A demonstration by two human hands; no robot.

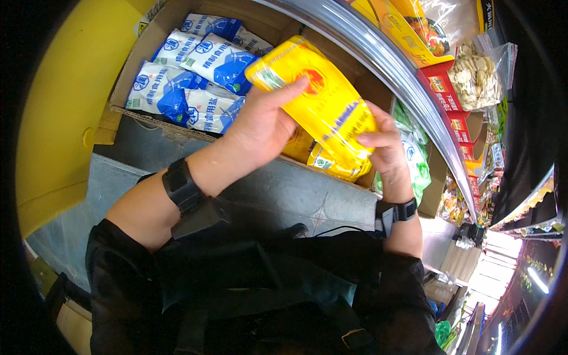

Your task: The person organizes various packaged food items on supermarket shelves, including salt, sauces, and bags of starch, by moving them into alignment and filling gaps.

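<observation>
A yellow plastic packet (326,108) with a red emblem is held up between my two hands. My left hand (266,120) grips its upper left end, thumb on the front near the emblem. At its lower right end, my right hand (385,142) pinches the edge with the thumb on the front. Below and behind it, more yellow packets (335,162) lie in a cardboard box (155,122). White and blue salt packets (219,57) are piled in the left part of the same box, beside my left hand.
Green and white packets (415,155) stand right of my right hand. A curved metal shelf edge (399,75) runs above the box, with bagged dried goods (475,75) on the shelf. A yellow panel (66,115) stands at the left. Grey floor tiles (284,191) show below the box.
</observation>
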